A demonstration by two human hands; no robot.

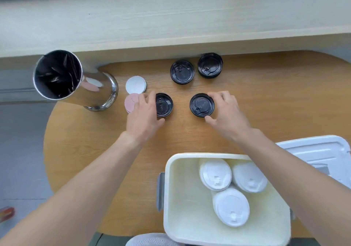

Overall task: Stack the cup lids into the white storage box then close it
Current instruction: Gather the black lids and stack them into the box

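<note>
Near the table's [266, 97] middle, each hand grips a black lid: left hand [144, 116] the left lid [164, 105], right hand [228, 112] the right lid [201, 105].

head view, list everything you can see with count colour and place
black cup lids: four stacks, black, mid table, two far, two near
white cup lids: three stacks, white, inside the storage box
storage box: one, white, open, near table edge
box lid: one, white, right of the box
white disc: one, white, left of the black lids
pink discs: small stack, pink, partly under the left hand
bin: one, shiny metal, black liner, far left
table: one, wood
hands: left hand and right hand, each gripping a near black stack
</note>
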